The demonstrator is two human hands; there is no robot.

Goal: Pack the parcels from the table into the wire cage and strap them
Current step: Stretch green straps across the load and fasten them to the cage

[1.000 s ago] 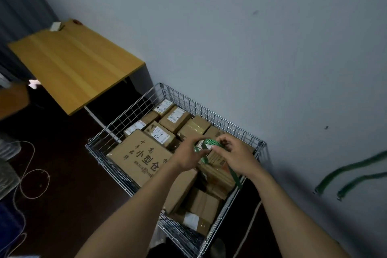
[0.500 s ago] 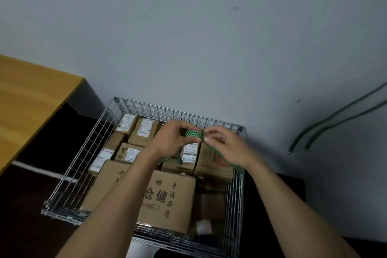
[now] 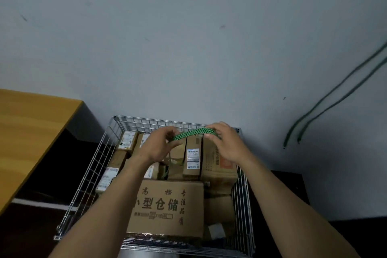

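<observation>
As it hung between two hands, the strap [image 3: 195, 133]: a green woven band flecked with dark, held just above the parcels at the far end of the wire cage [image 3: 98, 159]. It looked light, soft and limp, likely to sag or twist wherever it was unsupported. Its weave suggested a sure grip rather than a slippery one.
Left hand [image 3: 159, 148]: fingers and thumb pinched the strap's left end.
Right hand [image 3: 228, 146]: curled over the right end and pinched it. The two hands stood apart, and the band bowed slightly upward between them.
Hold: it seemed best taken near the ends, as it was here, leaving the middle free to lie across the load. Where the rest of the strap ran could not be told.
Parcels: brown cardboard boxes filled the cage. Several stood upright with white labels, among them a labelled parcel [image 3: 193, 158] just under the strap. A big printed box [image 3: 167, 205] lay flat at the near end. They looked stiff-sided, with corners that could snag the band.
Edges: a wire rim ran all round, and the far rim sat just under the hands. The grid walls offered bars to loop round or catch on.
Room: the wall [image 3: 188, 48] stood close behind the cage and a wooden table [image 3: 31, 132] just beside it on the left. Open air lay above the load. Two green cords [image 3: 335, 98] hung on the wall, well apart to the right.
</observation>
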